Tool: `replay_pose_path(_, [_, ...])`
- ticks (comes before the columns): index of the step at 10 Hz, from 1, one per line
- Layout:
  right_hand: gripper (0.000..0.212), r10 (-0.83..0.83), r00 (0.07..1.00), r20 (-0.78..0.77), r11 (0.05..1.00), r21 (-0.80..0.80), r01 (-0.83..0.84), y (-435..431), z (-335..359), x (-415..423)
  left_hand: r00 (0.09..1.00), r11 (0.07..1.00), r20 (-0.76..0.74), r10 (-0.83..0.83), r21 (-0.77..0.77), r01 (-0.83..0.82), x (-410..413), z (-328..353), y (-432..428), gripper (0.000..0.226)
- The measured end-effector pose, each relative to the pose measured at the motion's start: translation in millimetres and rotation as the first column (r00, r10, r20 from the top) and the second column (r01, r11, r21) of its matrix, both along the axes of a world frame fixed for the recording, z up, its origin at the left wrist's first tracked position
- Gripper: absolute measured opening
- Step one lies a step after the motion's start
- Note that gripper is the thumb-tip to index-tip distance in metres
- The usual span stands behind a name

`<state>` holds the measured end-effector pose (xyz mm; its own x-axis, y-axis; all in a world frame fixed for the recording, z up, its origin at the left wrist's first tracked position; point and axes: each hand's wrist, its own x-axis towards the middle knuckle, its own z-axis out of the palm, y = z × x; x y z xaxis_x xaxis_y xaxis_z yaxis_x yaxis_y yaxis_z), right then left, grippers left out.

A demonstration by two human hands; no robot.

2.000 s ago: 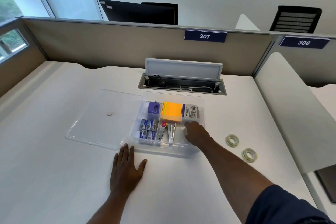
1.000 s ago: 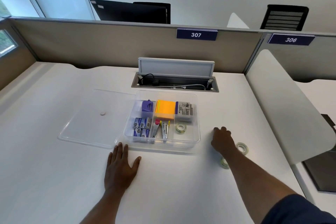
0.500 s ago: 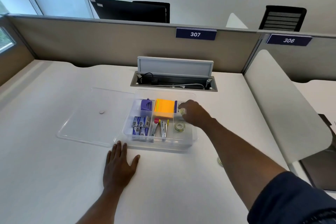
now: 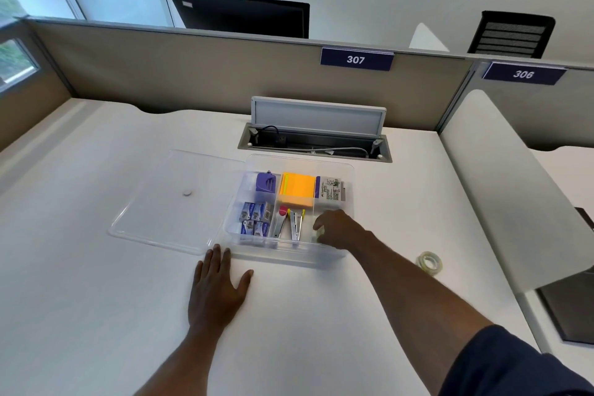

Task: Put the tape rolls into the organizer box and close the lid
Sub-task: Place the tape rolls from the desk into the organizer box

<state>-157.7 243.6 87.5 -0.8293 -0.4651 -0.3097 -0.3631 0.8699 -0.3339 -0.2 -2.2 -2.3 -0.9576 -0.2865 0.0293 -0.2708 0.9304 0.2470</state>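
Observation:
The clear organizer box (image 4: 283,255) stands open mid-desk, its clear lid (image 4: 173,202) lying flat on the desk at its left. My right hand (image 4: 337,228) reaches down into the front right compartment with its fingers curled over a pale tape roll (image 4: 317,236), of which only an edge shows. The hand hides the rest of that compartment. Another tape roll (image 4: 429,262) lies on the desk to the right of the box. My left hand (image 4: 218,289) rests flat on the desk, fingers spread, just in front of the box's front left corner.
Other compartments hold a purple item (image 4: 266,184), orange sticky notes (image 4: 297,189), staple boxes (image 4: 254,219) and staplers (image 4: 291,223). An open cable trough (image 4: 315,145) sits behind the box. A white divider panel (image 4: 508,190) bounds the desk on the right.
My right hand took a tape roll from the desk on the right, carried it over the box and has lowered into the front right compartment. My left hand stayed put.

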Motion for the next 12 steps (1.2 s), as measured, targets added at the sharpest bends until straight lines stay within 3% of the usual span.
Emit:
replay_pose_path(1, [0.031,-0.024,0.999,0.035,0.999,-0.039,0.025,2,-1,0,1.0,1.0,-0.005,0.0,0.007,0.0,0,0,0,0.081])
replay_pose_path(2, [0.027,-0.11,0.992,-0.061,0.989,-0.109,0.103,5,1,-1,1.0,1.0,-0.008,0.0,0.006,0.0,0,1,0,0.081])
replay_pose_path(3, [0.03,-0.315,0.909,-0.272,0.938,-0.233,0.256,10,8,-3,1.0,1.0,-0.014,0.003,0.009,-0.003,0,1,0,0.082])
replay_pose_path(4, [0.03,-0.523,0.742,-0.42,0.85,-0.314,0.422,22,16,-4,1.0,1.0,-0.015,0.002,0.007,-0.002,1,1,0,0.082])
replay_pose_path(5, [0.031,-0.672,0.631,-0.388,0.725,-0.175,0.666,48,13,-7,1.0,1.0,-0.01,0.0,0.005,0.0,1,1,1,0.082])
replay_pose_path(6, [0.042,-0.82,0.525,-0.226,0.519,0.092,0.85,83,-3,-6,1.0,1.0,-0.009,-0.002,0.009,0.003,0,1,1,0.082])
replay_pose_path(7, [0.05,-0.915,0.39,-0.099,0.361,0.227,0.904,114,-25,5,1.0,1.0,-0.007,-0.004,0.013,0.004,1,1,1,0.082])
replay_pose_path(8, [0.045,-0.881,0.462,-0.107,0.425,0.25,0.87,138,-37,17,1.0,1.0,-0.005,-0.004,0.008,0.004,0,1,1,0.082])
replay_pose_path(9, [0.034,-0.81,0.563,-0.161,0.547,0.138,0.826,141,-39,23,1.0,1.0,-0.011,-0.007,0.012,0.007,0,0,1,0.082])
replay_pose_path(11, [0.031,-0.75,0.648,-0.135,0.661,-0.104,0.743,102,-13,9,1.0,1.0,-0.003,-0.005,0.002,0.005,0,-1,1,0.082])
replay_pose_path(12, [0.034,-0.634,0.756,-0.165,0.767,-0.263,0.586,75,7,-3,1.0,1.0,0.003,-0.004,-0.001,0.004,-1,-1,1,0.082])
